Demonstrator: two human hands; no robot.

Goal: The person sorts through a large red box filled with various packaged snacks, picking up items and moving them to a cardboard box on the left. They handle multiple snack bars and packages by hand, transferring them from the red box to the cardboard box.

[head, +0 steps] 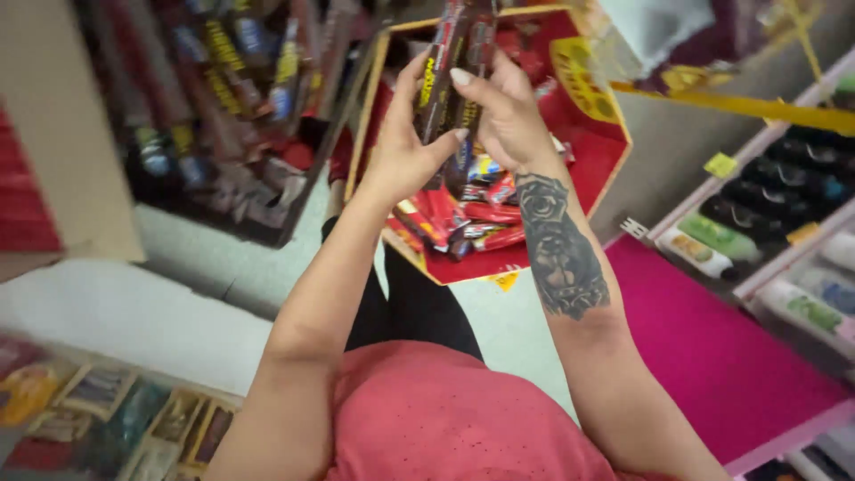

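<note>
My left hand and my right hand are raised together, both gripping a small bunch of long dark-wrapped snack bars held upright. They hover over a red hexagonal cardboard display bin with a yellow rim. Several more wrapped bars and small red packets lie loose in the bin's bottom. My right forearm bears a dark tattoo. The lower ends of the held bars are hidden by my fingers.
A dark box of similar wrapped bars stands at the upper left. Shelves with bottles run along the right, above a pink shelf surface. Packaged goods lie at the lower left. Pale floor shows below.
</note>
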